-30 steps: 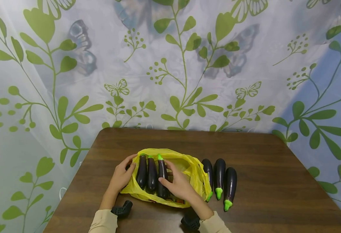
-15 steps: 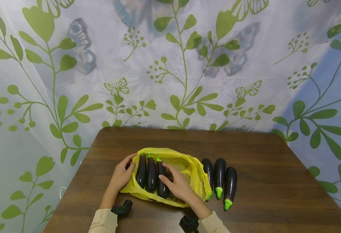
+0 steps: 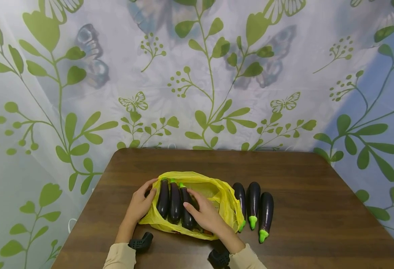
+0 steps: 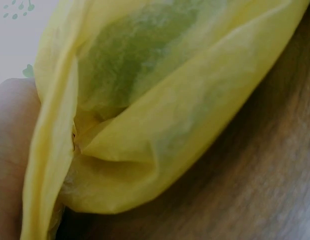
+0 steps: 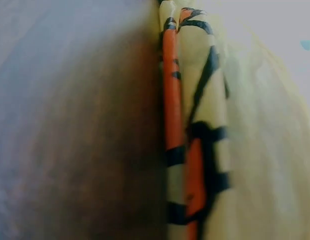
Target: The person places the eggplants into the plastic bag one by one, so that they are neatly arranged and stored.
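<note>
A yellow plastic bag (image 3: 228, 209) lies with its mouth spread wide on the brown table. Three dark eggplants lie side by side in its left half: a left eggplant (image 3: 163, 200), a middle eggplant (image 3: 174, 203) and a right eggplant (image 3: 187, 216), green stem ends away from the person. My left hand (image 3: 141, 201) holds the bag's left rim; close up, the thin yellow plastic (image 4: 185, 120) fills the left wrist view. Inside the bag, my right hand (image 3: 205, 213) grips the right eggplant, thumb on top. Its far-side fingers are partly hidden. Orange-and-black print (image 5: 195, 175) shows on the bag.
Right of the bag, three more eggplants lie on the table (image 3: 304, 209), green ends toward the person: one partly behind the bag (image 3: 239, 198), one in the middle (image 3: 254, 200), one outermost (image 3: 266, 213). A leaf-patterned curtain (image 3: 170, 86) hangs behind the table.
The right eggplant has settled lower in the bag, its stem end shifting slightly left and toward the person. My right hand stays on it. My left hand has kept its place on the rim.
</note>
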A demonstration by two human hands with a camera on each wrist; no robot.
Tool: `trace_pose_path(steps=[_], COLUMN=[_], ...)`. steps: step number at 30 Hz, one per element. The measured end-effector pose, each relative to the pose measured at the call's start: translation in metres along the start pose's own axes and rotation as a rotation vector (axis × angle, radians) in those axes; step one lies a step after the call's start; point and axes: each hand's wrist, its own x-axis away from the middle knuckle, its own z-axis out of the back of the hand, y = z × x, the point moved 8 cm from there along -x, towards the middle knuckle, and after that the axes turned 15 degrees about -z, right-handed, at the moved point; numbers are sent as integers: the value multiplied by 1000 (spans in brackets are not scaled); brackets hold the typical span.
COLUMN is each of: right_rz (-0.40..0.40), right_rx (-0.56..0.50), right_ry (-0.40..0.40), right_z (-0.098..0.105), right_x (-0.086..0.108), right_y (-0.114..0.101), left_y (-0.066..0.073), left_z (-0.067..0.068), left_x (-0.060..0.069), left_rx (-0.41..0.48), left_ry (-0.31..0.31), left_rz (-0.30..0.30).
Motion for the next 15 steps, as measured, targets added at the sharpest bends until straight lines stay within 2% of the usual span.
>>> trace_pose_path(steps=[6,15], right_rz=[54,130], right_rx=[6,-17], right_ry=[-3,40], right_z=[10,40], right_x=[3,10], right_y=[-13,-33], left_y=[0,1], left_z=[0,0], left_x=[2,0], left_rx=[-1,-16], left_ry=[-3,3], left_rz=[-2,-11])
